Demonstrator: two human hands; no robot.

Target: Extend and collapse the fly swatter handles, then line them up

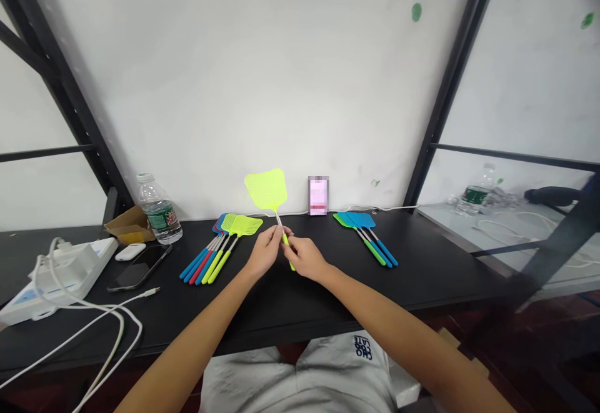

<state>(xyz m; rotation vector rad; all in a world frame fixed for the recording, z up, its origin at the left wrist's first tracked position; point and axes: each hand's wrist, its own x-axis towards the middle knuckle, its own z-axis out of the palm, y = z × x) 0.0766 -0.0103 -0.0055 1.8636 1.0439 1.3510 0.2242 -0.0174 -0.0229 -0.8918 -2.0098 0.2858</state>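
I hold a yellow fly swatter [265,189] upright over the black table [290,300]. My left hand [265,252] pinches its thin metal shaft just below the head. My right hand [304,257] is wrapped round its yellow-green handle lower down. The two hands almost touch. To the left lies a pile of several fly swatters [220,244] with blue, red and green handles. Another small pile of fly swatters [365,235], blue and green, lies to the right.
At the left stand a water bottle [159,210], a small cardboard box [127,225], a phone [138,267], a white earbud case [130,252] and a power strip [60,272] with white cables. A pink card [318,195] leans on the wall. Black shelf posts flank the table.
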